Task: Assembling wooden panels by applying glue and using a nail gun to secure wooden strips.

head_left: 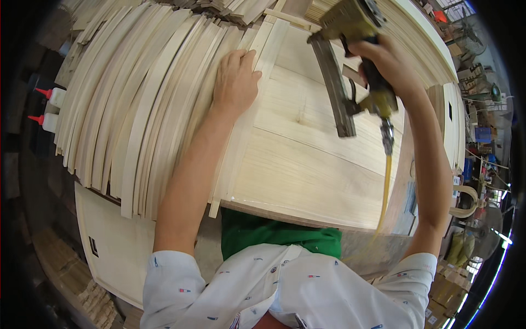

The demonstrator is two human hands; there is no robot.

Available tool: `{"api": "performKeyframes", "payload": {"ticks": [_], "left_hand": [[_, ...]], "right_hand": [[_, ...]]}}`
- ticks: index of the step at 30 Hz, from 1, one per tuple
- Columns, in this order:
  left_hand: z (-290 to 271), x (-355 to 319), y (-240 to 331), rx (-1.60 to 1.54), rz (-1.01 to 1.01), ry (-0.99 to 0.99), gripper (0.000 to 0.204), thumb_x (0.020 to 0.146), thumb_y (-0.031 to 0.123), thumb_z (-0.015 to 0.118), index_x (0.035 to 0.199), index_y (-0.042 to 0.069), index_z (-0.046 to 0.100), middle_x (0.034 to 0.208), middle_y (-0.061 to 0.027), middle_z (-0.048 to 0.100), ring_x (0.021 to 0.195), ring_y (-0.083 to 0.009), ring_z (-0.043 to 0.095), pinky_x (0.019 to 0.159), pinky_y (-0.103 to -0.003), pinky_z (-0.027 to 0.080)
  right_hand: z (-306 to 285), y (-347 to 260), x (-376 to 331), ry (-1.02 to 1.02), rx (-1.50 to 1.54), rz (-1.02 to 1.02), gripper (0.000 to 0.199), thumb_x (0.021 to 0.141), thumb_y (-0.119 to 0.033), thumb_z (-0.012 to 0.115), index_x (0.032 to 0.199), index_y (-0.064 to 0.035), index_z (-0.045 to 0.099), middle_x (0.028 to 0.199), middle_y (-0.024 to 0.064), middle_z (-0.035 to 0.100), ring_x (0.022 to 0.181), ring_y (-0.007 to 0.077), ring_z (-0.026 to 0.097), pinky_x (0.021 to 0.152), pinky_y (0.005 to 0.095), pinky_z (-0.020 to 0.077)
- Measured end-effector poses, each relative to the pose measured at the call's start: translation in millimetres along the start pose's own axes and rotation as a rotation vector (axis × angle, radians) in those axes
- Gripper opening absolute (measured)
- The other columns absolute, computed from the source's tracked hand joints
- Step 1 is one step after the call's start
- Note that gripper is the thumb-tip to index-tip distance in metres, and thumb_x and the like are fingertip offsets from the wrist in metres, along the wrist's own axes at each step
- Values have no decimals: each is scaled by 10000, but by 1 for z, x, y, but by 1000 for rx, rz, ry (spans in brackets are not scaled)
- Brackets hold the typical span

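A pale wooden panel (307,159) made of joined boards lies in front of me. Along its left edge runs a narrow wooden strip (253,118). My left hand (236,79) rests on this edge, fingers curled over the strips there. Above the panel's right part, my right hand (386,63) is wrapped round the handle of a pneumatic nail gun (350,24). The gun's long magazine (335,90) slants down over the boards, and its nose lies near the upper frame edge. A yellow air hose (387,181) hangs from the metal coupling below the grip.
Many loose wooden strips (126,104) are stacked side by side at left. Two white glue bottles (50,122) with red caps stand beyond them. More panels (438,49) lie at the far right. A panel with a slot (109,241) sits at lower left; fans (485,233) stand at right.
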State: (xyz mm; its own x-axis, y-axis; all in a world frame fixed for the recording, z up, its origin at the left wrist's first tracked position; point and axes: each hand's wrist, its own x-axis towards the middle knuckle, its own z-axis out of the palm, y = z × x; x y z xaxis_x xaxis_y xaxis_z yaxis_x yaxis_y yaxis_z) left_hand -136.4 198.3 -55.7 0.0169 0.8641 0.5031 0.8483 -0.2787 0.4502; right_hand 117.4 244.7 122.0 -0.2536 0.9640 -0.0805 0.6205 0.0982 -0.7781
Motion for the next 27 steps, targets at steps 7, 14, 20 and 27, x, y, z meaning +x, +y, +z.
{"api": "performKeyframes", "payload": {"ticks": [7,14,20,27], "left_hand": [[-3,-1,-2,-64,-31,13,482,826,126,656,1277,12,526,1253,-152,515,1191,-338,448,1035,-421,359],[-2,0,-1,-92,-11,53,480,815,113,658,1267,12,533,1240,-153,521,1177,-342,456,1021,-431,366],[1,6,10,-99,31,76,480,819,117,657,1273,21,534,1244,-152,523,1180,-345,456,1024,-429,364],[3,-1,-2,-83,-31,49,489,840,136,661,1300,41,524,1256,-143,522,1191,-339,455,1036,-425,359]], "right_hand": [[32,-19,62,-53,-80,-30,314,829,-273,631,897,34,639,760,87,642,573,106,591,528,245,501],[45,-18,91,-60,15,92,199,782,-113,641,923,27,649,696,80,623,506,156,568,479,294,502],[31,2,94,-52,32,36,207,786,-118,629,924,35,653,692,85,627,503,156,576,462,296,491],[56,-22,30,-96,-151,-50,321,812,-270,636,925,30,614,771,65,642,576,96,601,518,248,513]]}}
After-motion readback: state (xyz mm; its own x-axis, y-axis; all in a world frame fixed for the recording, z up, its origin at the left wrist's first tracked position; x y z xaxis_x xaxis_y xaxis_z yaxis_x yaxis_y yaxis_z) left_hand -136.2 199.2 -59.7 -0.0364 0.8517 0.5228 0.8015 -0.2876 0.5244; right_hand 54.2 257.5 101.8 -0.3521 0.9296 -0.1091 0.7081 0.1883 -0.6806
